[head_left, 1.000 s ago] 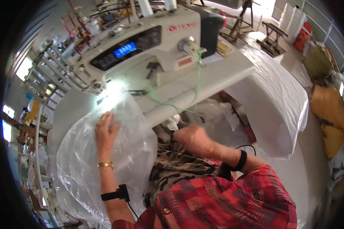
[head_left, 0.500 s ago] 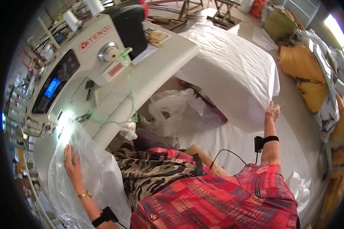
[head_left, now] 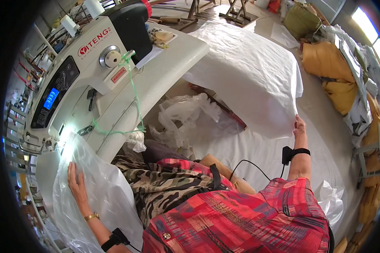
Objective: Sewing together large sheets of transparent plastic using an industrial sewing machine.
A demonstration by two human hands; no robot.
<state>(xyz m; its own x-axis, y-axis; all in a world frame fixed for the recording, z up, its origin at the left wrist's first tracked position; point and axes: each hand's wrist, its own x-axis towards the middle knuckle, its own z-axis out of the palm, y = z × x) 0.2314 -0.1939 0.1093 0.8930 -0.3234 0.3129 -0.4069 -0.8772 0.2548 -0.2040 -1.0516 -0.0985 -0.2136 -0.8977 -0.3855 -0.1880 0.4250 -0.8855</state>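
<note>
My left hand [head_left: 77, 181] lies flat, fingers stretched out, on clear plastic sheeting [head_left: 109, 189]. That sheeting runs up to the lit needle area of a white sewing machine [head_left: 86, 63]. Out to the right, my arm is stretched and my right hand [head_left: 299, 125] is closed on the edge of a large white plastic sheet [head_left: 253, 71]. The sheet spreads beyond the machine table [head_left: 169, 59], and its near side hangs down toward the floor. Fingertips of the right hand are partly hidden by the sheet's edge.
Green cord [head_left: 137, 101] dangles from the machine's handwheel over the table edge. Crumpled clear plastic [head_left: 185, 118] lies below the table. A small tray [head_left: 164, 38] sits on the far tabletop. Yellow and grey bundles [head_left: 329, 63] are piled along the right.
The view has shifted slightly. My right hand still grips the white sheet, whose near edge now hangs a little differently beside it. My left hand stays flat on the clear sheeting.
</note>
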